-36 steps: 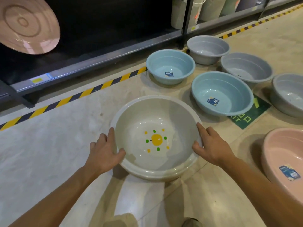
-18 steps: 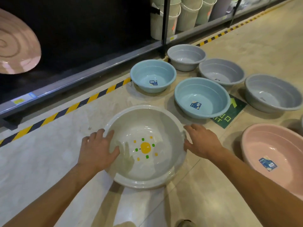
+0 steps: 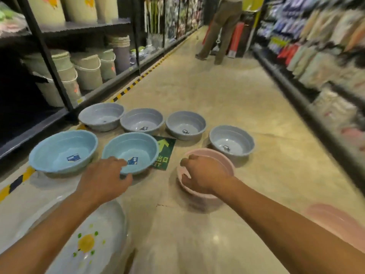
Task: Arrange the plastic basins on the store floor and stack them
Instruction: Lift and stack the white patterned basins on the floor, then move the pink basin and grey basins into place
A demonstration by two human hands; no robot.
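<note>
Both hands had come off the white basin (image 3: 85,244), which lay on the floor (image 3: 197,234) at the lower left beneath the left forearm, and the view had swung up along the aisle. Ahead of it, the left hand (image 3: 104,178) reached forward with its fingers loosely apart and holding nothing. Its fingertips were over the near rim of a blue basin (image 3: 138,147), though whether they touched it could not be told. The right hand (image 3: 203,175) had its fingers curled over the near rim of the pink basin (image 3: 226,164), gripping it. A second pink basin (image 3: 335,220) lay blurred at the right edge.

Just beside the blue basin, to its left, sat the other blue basin (image 3: 63,151). A green floor sticker (image 3: 165,153) lay between the blue basin and the pink one. Beyond these stood four grey basins (image 3: 185,124), all upright and unstacked, the rightmost near the pink basin. Pale buckets (image 3: 87,70) filled the shelf (image 3: 49,56) on the left. Far down the aisle stood a person (image 3: 223,30).
</note>
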